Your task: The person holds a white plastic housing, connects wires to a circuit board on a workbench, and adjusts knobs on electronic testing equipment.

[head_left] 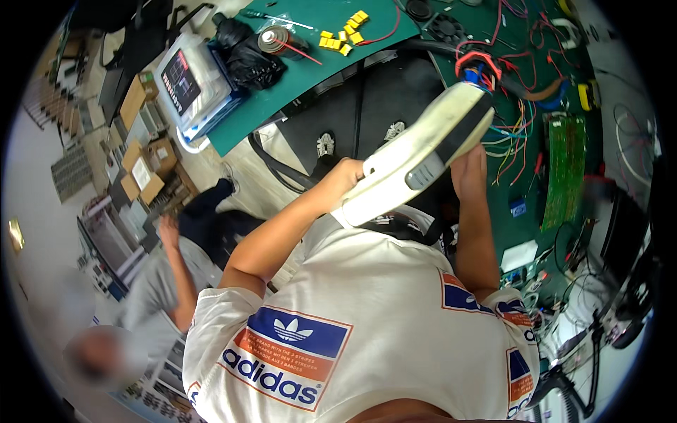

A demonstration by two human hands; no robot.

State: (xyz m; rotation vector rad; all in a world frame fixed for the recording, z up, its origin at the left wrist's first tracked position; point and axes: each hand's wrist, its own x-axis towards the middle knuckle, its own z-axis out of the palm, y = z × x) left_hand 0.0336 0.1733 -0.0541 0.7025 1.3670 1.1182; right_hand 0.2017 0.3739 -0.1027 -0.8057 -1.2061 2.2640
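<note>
I hold a long cream plastic housing (395,151) with a black strip and a grey inset, tilted up to the right across my front. My left hand (342,180) grips its lower left part. My right hand (467,168) is at its right side, holding it, with fingers partly hidden behind it. At the housing's top end is a red-orange ring (479,65) with blue parts and wires, beside a thick black hose (423,46).
A green bench (247,116) bears yellow blocks, a spray can and black bags. Cables, a green circuit board (564,169) and a monitor (619,233) line the right side. A co-worker (169,282) in grey is at my lower left, near cardboard boxes (148,169).
</note>
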